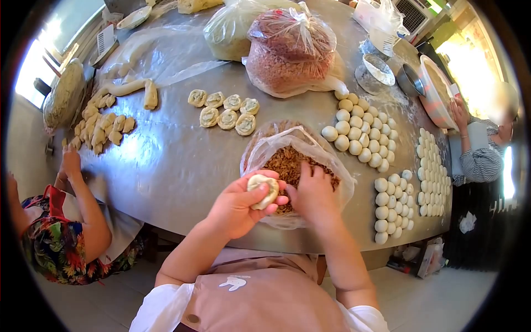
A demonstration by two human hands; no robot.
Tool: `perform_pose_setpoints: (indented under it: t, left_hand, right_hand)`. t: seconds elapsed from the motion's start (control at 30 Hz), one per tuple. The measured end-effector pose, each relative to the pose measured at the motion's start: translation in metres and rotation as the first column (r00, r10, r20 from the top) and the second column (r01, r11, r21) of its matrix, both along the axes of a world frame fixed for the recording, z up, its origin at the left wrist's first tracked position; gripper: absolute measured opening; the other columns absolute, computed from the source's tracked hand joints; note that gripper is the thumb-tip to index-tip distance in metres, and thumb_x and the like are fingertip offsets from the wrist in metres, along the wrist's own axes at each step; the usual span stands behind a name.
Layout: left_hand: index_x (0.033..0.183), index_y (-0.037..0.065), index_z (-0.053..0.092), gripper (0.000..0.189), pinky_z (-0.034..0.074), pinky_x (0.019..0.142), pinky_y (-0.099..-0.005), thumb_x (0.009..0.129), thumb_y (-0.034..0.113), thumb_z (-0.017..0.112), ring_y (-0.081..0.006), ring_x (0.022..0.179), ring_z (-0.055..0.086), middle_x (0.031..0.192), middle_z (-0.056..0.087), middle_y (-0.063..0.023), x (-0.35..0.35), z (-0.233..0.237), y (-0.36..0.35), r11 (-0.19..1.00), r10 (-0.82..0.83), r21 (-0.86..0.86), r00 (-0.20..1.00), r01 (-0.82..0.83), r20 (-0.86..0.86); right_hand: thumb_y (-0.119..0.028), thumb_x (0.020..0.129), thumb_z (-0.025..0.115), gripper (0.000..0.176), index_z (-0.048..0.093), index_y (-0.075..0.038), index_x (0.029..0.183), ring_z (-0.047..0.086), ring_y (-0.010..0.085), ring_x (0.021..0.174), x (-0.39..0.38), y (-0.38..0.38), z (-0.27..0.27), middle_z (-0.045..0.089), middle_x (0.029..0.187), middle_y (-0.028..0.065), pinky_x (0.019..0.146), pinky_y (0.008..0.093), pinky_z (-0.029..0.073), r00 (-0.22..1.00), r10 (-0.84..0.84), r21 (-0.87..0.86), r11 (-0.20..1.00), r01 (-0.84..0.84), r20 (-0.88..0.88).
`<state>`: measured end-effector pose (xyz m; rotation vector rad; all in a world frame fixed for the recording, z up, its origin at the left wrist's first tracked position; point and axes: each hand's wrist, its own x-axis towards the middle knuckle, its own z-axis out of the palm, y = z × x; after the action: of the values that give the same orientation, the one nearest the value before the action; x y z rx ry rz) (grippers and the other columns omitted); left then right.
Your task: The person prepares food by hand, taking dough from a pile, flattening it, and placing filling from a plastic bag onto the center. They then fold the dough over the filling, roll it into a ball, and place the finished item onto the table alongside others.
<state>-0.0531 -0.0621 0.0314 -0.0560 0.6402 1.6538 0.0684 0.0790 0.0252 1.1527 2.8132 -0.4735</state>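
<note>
My left hand (240,202) holds a flattened round of pale dough (261,191) in its fingers, with the thumb pressed on its face. Beside it, my right hand (315,193) reaches into an open clear plastic bag (345,191) of brown crumbly filling (287,160). Its fingers and thumb are apart, the tips right at the filling. Just beyond the bag lie several flattened dough rounds (227,118) with a greenish-white middle.
Tied bags of reddish filling (290,52) and pale green filling (229,30) stand at the back. Rows of dough balls (362,130) fill the right side. At left, a person's hand (70,160) is by cut dough pieces (99,127); another person (481,144) stands right, near a large basin (434,91).
</note>
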Motion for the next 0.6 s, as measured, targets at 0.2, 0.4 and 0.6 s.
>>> perform_pose_setpoints:
  t: [0.2, 0.4, 0.6]
  left_hand:
    - [0.121, 0.005, 0.052, 0.026, 0.053, 0.090, -0.0386, 0.096, 0.008, 0.050, -0.0281, 0.104, 0.061, 0.114, 0.058, -0.0140, 0.015, -0.006, 0.013, 0.999, -0.010, -0.042, 0.999, 0.008, -0.043]
    - [0.124, 0.002, 0.049, 0.028, 0.049, 0.096, -0.0436, 0.100, 0.016, 0.042, -0.0315, 0.108, 0.057, 0.122, 0.054, -0.0146, 0.016, -0.009, 0.020, 0.997, 0.006, -0.074, 0.987, 0.006, 0.163]
    - [0.129, 0.002, 0.045, 0.034, 0.043, 0.102, -0.0429, 0.102, 0.020, 0.035, -0.0267, 0.118, 0.051, 0.126, 0.053, -0.0133, 0.028, -0.023, 0.046, 0.996, 0.003, -0.091, 0.970, 0.019, 0.242]
  right_hand:
    - [-0.012, 0.075, 0.066, 0.032, 0.058, -0.004, 0.106, 0.058, 0.0356, 0.094, 0.001, 0.001, -0.016, 0.060, 0.097, 0.0167, 0.082, 0.0455, 0.049, 0.965, 0.241, -0.231, 0.938, -0.259, -0.105]
    - [-0.009, 0.079, 0.066, 0.015, 0.066, -0.005, 0.094, 0.062, 0.0312, 0.078, 0.017, 0.045, -0.002, 0.066, 0.085, 0.0149, 0.071, 0.0398, 0.049, 0.983, 0.174, -0.178, 0.967, -0.181, -0.053]
    - [-0.009, 0.082, 0.069, 0.025, 0.065, -0.006, 0.106, 0.062, 0.0168, 0.075, 0.008, 0.023, 0.049, 0.066, 0.088, 0.0097, 0.064, 0.0302, 0.050, 0.917, 0.080, -0.341, 0.913, -0.224, -0.390]
